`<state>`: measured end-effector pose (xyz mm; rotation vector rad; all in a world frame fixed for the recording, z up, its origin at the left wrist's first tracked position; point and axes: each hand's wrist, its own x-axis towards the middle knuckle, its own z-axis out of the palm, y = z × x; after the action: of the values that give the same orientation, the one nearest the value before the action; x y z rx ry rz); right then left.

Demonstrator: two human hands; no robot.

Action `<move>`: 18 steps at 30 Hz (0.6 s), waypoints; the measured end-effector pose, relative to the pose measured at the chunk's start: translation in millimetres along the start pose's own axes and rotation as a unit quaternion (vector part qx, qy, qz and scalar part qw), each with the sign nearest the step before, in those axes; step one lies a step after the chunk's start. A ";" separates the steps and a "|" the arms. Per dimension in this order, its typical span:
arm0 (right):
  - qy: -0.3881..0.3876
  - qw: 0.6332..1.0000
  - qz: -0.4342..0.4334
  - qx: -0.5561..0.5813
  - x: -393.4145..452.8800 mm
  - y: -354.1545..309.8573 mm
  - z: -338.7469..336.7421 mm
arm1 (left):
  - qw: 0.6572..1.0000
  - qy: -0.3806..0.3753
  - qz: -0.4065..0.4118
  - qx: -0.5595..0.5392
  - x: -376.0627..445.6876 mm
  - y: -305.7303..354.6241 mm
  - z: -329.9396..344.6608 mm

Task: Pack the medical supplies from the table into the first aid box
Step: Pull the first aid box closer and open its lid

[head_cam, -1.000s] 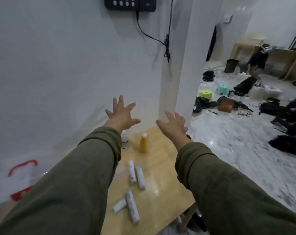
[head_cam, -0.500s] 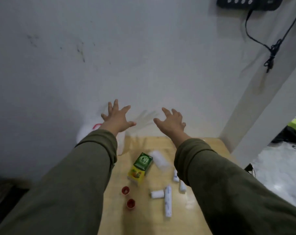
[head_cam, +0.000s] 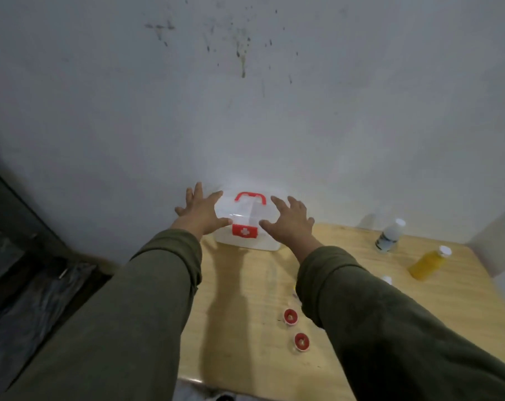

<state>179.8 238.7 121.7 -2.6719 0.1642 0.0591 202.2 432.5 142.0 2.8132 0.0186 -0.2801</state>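
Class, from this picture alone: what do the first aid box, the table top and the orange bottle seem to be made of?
First aid box: likely translucent white plastic with a glossy lid; red handle and latch look moulded.
Table: pale wood or wood-look laminate; faint grain, smooth, slightly shiny.
Orange bottle: probably clear plastic holding orange contents, white cap; glass cannot be ruled out.

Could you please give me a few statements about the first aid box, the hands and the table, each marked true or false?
1. The translucent white plastic first aid box with a red handle has its lid shut. True.
2. The left hand holds the yellow plastic bottle. False: it is open beside the box; the bottle lies on the light wooden table.
3. Two small round red caps lie on the table. True.
4. The right hand grips the red handle. False: its fingers are spread, off the handle.
5. The white-capped clear bottle is inside the box. False: it is on the table.
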 end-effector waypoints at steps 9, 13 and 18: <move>-0.003 0.996 -0.011 -0.093 5.9 -13.9 59.1 | 0.991 -0.024 0.130 0.019 46.3 -32.9 38.6; 0.022 0.983 -0.030 -0.179 2.6 -7.8 70.0 | 0.986 -0.016 0.162 0.037 49.6 -38.7 56.9; 0.053 0.969 -0.059 -0.236 2.3 -4.3 85.1 | 0.986 0.025 0.166 -0.001 47.3 -44.7 72.7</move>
<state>181.5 280.6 47.5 -3.1561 0.0244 -0.0949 232.7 451.7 51.5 2.7605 -0.4340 -0.1312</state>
